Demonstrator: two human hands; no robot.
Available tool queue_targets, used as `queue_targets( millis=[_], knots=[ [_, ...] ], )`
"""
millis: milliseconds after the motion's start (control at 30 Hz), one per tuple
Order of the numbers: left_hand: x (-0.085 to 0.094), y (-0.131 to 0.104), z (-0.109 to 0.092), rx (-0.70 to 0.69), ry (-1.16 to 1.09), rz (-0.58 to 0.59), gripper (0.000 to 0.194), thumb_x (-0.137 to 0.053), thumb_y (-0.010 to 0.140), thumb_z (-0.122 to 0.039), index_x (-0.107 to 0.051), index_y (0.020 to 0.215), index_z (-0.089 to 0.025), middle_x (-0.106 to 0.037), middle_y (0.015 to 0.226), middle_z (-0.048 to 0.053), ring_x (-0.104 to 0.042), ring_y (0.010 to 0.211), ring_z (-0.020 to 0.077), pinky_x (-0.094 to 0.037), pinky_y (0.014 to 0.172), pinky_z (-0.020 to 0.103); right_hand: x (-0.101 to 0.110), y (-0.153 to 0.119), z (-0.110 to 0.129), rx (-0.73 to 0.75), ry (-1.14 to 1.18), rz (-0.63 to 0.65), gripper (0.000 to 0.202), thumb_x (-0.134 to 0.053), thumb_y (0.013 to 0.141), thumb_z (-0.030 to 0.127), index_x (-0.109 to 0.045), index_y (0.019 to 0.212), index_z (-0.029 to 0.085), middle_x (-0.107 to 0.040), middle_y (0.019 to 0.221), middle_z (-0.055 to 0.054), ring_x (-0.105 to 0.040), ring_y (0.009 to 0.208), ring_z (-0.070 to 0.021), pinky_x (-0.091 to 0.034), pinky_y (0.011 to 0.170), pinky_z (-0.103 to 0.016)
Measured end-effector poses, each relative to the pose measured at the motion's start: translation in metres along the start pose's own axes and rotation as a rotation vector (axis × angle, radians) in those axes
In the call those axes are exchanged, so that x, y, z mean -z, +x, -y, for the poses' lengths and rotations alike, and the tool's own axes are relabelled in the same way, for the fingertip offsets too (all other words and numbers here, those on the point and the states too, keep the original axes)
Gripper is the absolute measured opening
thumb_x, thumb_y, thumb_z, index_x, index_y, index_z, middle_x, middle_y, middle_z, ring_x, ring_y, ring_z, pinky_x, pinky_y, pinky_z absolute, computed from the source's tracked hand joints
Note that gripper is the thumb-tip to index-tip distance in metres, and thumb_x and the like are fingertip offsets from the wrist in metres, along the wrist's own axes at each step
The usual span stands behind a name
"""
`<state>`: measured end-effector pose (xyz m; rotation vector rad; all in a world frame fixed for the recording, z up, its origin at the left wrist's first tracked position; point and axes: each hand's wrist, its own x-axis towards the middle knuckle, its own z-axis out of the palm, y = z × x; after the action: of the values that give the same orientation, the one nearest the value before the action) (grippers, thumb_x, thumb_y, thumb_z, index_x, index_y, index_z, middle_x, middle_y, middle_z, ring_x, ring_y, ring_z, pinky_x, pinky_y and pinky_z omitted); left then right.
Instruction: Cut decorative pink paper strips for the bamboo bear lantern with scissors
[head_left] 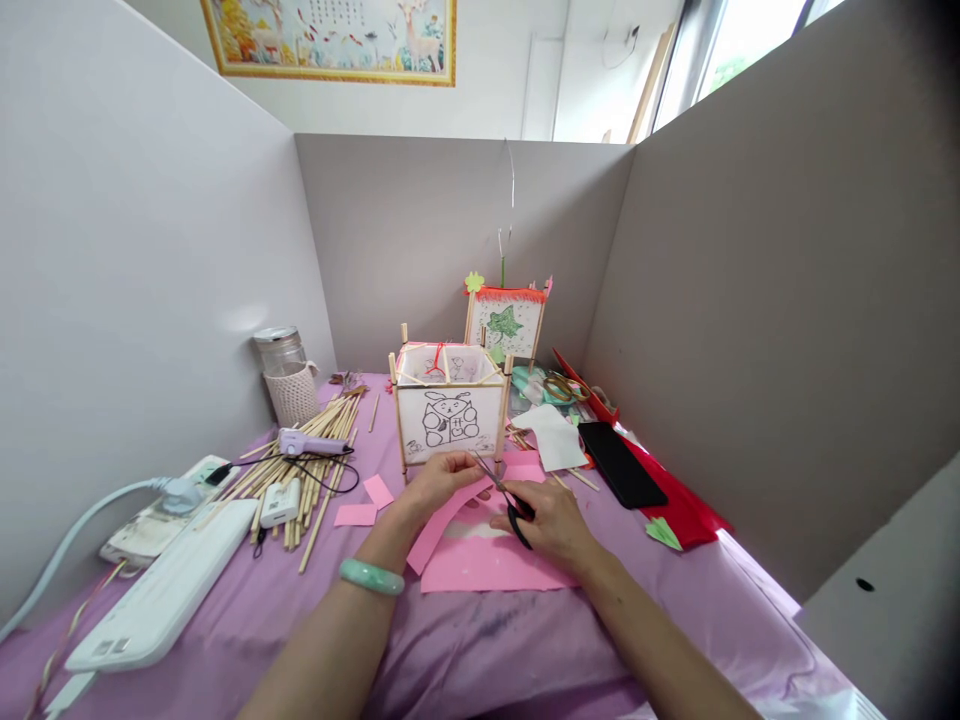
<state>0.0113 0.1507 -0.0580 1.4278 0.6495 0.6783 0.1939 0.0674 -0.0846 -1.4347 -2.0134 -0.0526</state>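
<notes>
My left hand (441,482) pinches a strip of pink paper (439,528), its fingers closed near the upper end. In my right hand (559,522) is a pair of scissors (519,518) with black handles. Their slightly parted blades point up and left, close to my left fingertips; whether they touch the strip I cannot tell. Below both hands lies a larger sheet of pink paper (499,572). Just beyond them stands a square lantern (450,420) of wooden sticks and white panels, with a bear-like drawing on its front. Two small pink pieces (355,514) lie left of my wrist.
Wooden sticks (330,430), a lilac glue gun (311,443), a jar (289,380) and white power strips (161,590) occupy the left side. Behind stands another lantern (506,322). To the right are white paper (551,437), a black phone (621,465) and red material (686,505). Grey partitions enclose the table.
</notes>
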Motion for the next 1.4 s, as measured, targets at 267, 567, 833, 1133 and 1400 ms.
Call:
queue_targets(
  millis=[267, 567, 833, 1133, 1400],
  knots=[
    [0.0006, 0.0017, 0.0025, -0.019, -0.019, 0.022, 0.036, -0.073, 0.064, -0.041, -0.059, 0.079, -0.011, -0.065, 0.072, 0.005, -0.065, 0.070, 0.0210, -0.051, 0.060, 0.029, 0.0019, -0.0002, 0.0018, 0.014, -0.022, -0.026, 0.031, -0.059, 0.080, 0.046, -0.064, 0.099, 0.023, -0.065, 0.070, 0.000, -0.054, 0.061, -0.0125, -0.029, 0.063, -0.025],
    [0.0012, 0.0014, 0.0027, -0.013, -0.039, 0.014, 0.036, -0.073, 0.064, -0.041, -0.058, 0.076, -0.012, -0.064, 0.069, 0.005, -0.065, 0.069, 0.0213, -0.051, 0.059, 0.030, 0.0002, 0.0002, -0.0006, 0.028, -0.021, -0.040, 0.033, -0.056, 0.081, 0.049, -0.066, 0.095, 0.021, -0.065, 0.067, -0.001, -0.055, 0.061, -0.0137, -0.028, 0.062, -0.025],
    [0.0007, 0.0002, 0.0012, -0.005, -0.023, 0.010, 0.036, -0.073, 0.064, -0.042, -0.059, 0.076, -0.012, -0.065, 0.070, 0.006, -0.065, 0.070, 0.0214, -0.052, 0.061, 0.030, 0.0014, 0.0009, -0.0013, 0.032, -0.036, -0.031, 0.030, -0.057, 0.082, 0.047, -0.066, 0.096, 0.021, -0.065, 0.067, 0.000, -0.055, 0.061, -0.0130, -0.027, 0.062, -0.025],
    [0.0027, 0.0022, 0.0031, -0.028, -0.046, 0.005, 0.033, -0.073, 0.065, -0.040, -0.058, 0.077, -0.012, -0.065, 0.072, 0.005, -0.065, 0.069, 0.0196, -0.051, 0.059, 0.027, 0.0017, 0.0011, 0.0004, 0.019, -0.043, -0.015, 0.034, -0.060, 0.079, 0.049, -0.064, 0.096, 0.021, -0.065, 0.070, 0.000, -0.056, 0.062, -0.0132, -0.028, 0.062, -0.025],
    [0.0047, 0.0015, -0.0017, -0.047, -0.090, -0.075, 0.036, -0.075, 0.063, -0.042, -0.058, 0.078, -0.014, -0.066, 0.075, 0.006, -0.065, 0.068, 0.0192, -0.051, 0.055, 0.026, 0.0022, 0.0000, 0.0000, -0.011, -0.066, -0.021, 0.038, -0.060, 0.076, 0.054, -0.064, 0.098, 0.022, -0.063, 0.067, 0.001, -0.055, 0.061, -0.0126, -0.029, 0.063, -0.025]
  ],
)
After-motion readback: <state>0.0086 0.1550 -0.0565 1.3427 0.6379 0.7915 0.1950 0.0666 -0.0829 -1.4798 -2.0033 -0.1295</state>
